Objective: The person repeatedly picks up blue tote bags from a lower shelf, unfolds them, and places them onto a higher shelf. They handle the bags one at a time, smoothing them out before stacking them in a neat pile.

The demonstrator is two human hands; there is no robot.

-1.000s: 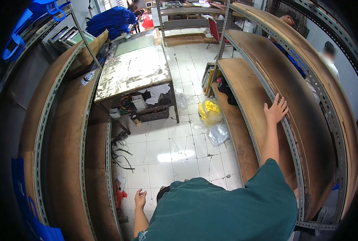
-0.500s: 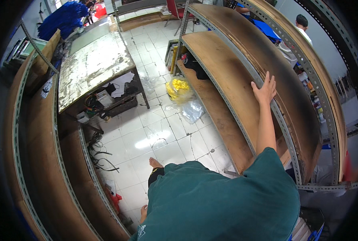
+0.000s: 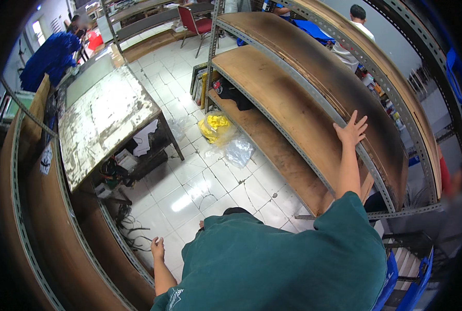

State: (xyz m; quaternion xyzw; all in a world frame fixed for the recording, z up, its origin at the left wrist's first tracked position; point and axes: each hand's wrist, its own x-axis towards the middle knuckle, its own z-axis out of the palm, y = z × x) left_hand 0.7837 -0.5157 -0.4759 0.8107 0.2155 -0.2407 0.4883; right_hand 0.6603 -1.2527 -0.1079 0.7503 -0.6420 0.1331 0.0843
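Observation:
My right hand (image 3: 351,129) is raised with its fingers spread, palm flat against the perforated metal rail of the brown wooden shelf (image 3: 293,103) on my right. It holds nothing. My left hand (image 3: 157,248) hangs low beside my green shirt (image 3: 277,264), close to the lower board of the left shelving (image 3: 60,233). Its fingers look loosely curled and I see nothing in it; it is too small to tell more.
A worn metal-topped table (image 3: 104,122) stands over a white tiled floor (image 3: 189,181), with clutter and cables beneath it. A yellow bag (image 3: 215,127) and clear plastic (image 3: 238,150) lie by the right shelf. A red chair (image 3: 194,23) stands far back. A person in blue (image 3: 49,57) and another in white (image 3: 358,23) stand nearby.
The view has swung, so the table now sits further left and the right shelf fills more of the picture. My right hand stays on the shelf rail and my left hand stays low.

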